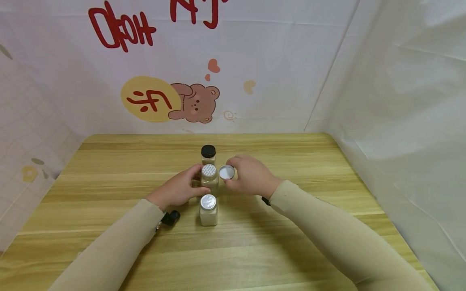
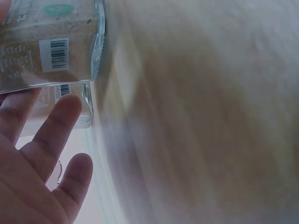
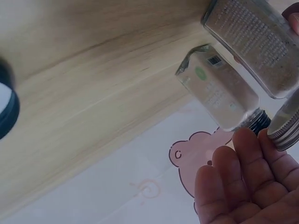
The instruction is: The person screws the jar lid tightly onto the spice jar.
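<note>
Three square glass jars stand in a row on the wooden table. My left hand [image 1: 179, 188] grips the middle jar [image 1: 210, 185], thumb on the near side and fingers round the far side; its top shows a patterned white cover. Just right of that jar, my right hand [image 1: 251, 176] pinches a round silver lid [image 1: 227, 172] by its rim, pale inside turned up. The lid's ridged edge [image 3: 286, 135] shows at the fingertips in the right wrist view. In front stands a jar [image 1: 208, 217] of pale powder with a silver top. Behind is a black-capped jar [image 1: 208, 152], partly hidden.
The wooden table [image 1: 276, 250] reaches back to a white wall sheet [image 1: 276, 52] with a printed bear and red lettering. Another pale sheet [image 1: 411, 101] hangs along the right side. A dark round object [image 3: 9, 109] with a white face shows at the right wrist view's left edge.
</note>
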`<action>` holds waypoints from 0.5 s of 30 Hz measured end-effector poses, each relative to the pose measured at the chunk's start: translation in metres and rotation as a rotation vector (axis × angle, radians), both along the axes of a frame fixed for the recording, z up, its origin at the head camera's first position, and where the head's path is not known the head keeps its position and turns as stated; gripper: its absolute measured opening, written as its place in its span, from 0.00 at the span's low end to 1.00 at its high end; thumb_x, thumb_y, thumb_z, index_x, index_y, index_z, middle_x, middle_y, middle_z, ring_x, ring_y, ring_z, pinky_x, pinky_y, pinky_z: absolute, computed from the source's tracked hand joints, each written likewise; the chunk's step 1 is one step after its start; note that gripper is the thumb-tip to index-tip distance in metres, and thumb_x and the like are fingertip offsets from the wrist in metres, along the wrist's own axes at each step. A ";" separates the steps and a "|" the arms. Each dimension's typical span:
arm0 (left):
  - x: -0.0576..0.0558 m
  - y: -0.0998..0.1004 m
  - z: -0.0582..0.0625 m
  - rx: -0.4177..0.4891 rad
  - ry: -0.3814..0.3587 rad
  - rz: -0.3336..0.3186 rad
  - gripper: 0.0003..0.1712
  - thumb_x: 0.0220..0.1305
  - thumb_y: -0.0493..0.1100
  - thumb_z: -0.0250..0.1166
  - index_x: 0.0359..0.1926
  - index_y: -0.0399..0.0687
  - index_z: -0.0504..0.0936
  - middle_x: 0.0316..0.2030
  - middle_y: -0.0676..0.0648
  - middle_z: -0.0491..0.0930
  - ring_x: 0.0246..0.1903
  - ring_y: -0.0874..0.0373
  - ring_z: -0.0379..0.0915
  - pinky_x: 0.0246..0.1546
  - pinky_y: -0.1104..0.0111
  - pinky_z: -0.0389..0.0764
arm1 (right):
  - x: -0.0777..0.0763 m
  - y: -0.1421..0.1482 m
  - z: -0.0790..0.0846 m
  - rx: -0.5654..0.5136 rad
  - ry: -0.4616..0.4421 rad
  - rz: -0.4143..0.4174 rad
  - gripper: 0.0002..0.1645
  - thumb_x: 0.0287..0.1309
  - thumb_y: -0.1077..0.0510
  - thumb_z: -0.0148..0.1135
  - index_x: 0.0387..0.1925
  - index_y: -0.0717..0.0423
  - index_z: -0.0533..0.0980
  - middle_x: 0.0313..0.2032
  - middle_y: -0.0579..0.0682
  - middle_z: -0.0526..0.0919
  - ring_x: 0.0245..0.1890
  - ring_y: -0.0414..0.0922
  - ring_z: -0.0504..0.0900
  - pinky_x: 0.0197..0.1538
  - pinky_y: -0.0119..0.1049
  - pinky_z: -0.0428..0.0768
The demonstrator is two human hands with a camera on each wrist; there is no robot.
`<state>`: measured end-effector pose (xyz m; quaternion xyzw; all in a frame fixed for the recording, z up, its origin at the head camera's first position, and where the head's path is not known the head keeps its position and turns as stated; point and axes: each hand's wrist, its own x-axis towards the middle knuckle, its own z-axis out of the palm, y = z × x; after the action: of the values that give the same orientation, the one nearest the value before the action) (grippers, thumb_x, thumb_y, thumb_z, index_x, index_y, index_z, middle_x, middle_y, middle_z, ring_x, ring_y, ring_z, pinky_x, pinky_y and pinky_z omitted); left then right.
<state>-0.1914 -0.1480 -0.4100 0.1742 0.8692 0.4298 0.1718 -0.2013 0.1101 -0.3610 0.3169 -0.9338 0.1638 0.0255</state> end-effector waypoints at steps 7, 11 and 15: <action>0.001 0.001 0.001 0.017 0.014 -0.012 0.36 0.69 0.52 0.73 0.73 0.60 0.67 0.64 0.48 0.79 0.68 0.46 0.74 0.71 0.43 0.70 | 0.001 -0.005 0.006 0.023 -0.002 0.009 0.21 0.57 0.50 0.73 0.47 0.59 0.83 0.40 0.49 0.87 0.42 0.48 0.84 0.49 0.44 0.84; 0.002 0.001 0.002 0.023 0.017 -0.013 0.35 0.69 0.51 0.73 0.72 0.60 0.67 0.64 0.48 0.80 0.67 0.46 0.74 0.71 0.43 0.70 | 0.001 -0.007 0.008 0.021 -0.003 0.016 0.21 0.57 0.50 0.73 0.47 0.59 0.83 0.40 0.49 0.87 0.44 0.48 0.84 0.50 0.44 0.84; 0.002 0.000 0.003 0.013 0.014 -0.012 0.36 0.69 0.52 0.73 0.72 0.61 0.67 0.64 0.48 0.79 0.67 0.46 0.74 0.71 0.43 0.70 | 0.002 -0.007 0.008 0.032 0.001 0.013 0.21 0.56 0.50 0.73 0.47 0.58 0.82 0.41 0.49 0.86 0.45 0.48 0.84 0.51 0.43 0.84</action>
<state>-0.1891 -0.1478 -0.4070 0.1835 0.8665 0.4332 0.1672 -0.1997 0.1027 -0.3525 0.3234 -0.9342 0.1490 0.0200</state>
